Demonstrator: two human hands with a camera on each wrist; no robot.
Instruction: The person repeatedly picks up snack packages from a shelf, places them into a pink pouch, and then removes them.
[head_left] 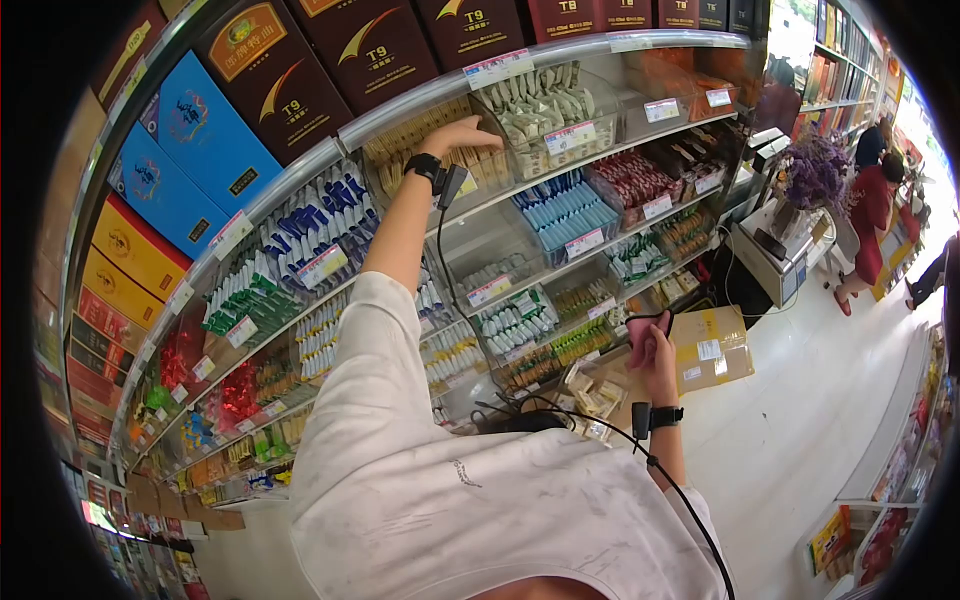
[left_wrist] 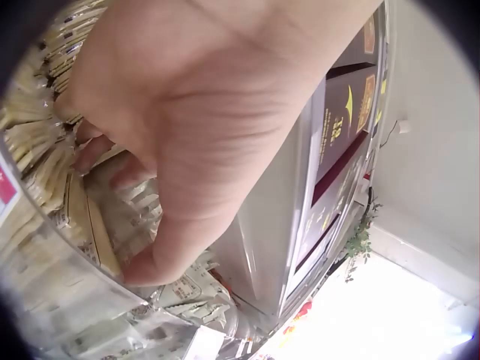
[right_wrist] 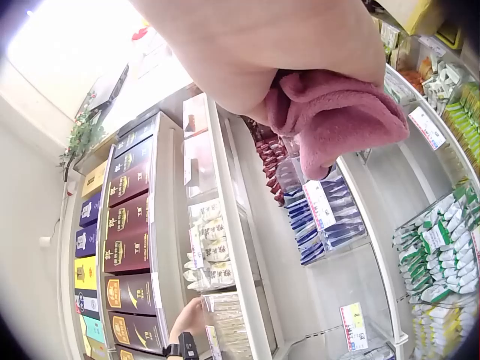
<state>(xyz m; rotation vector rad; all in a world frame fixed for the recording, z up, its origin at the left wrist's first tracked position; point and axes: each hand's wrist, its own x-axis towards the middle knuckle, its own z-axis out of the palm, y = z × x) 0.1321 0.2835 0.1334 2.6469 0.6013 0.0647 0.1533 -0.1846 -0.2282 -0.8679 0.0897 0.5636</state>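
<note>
In the head view my left hand [head_left: 468,138] reaches into a clear bin on the upper shelf, among upright tan-wrapped snack packets [head_left: 398,155]. The left wrist view shows its fingers bent down beside the snack packets [left_wrist: 49,180], with the thumb spread apart from them near the bin's clear front wall. To its right stands a bin of white-and-green packets [head_left: 555,112]. Low on the right side, my right hand [head_left: 660,368] grips a folded pink cloth [right_wrist: 349,124]. Part of that cloth hangs out from under the fingers.
Boxed liquor [head_left: 375,50] lines the ledge above the bins. Clear bins of blue packets [head_left: 565,215] and other wrapped snacks fill the lower shelves. A cardboard box [head_left: 715,350] lies on the floor at right. Black cables run from both wrists. Other people [head_left: 875,220] stand farther right.
</note>
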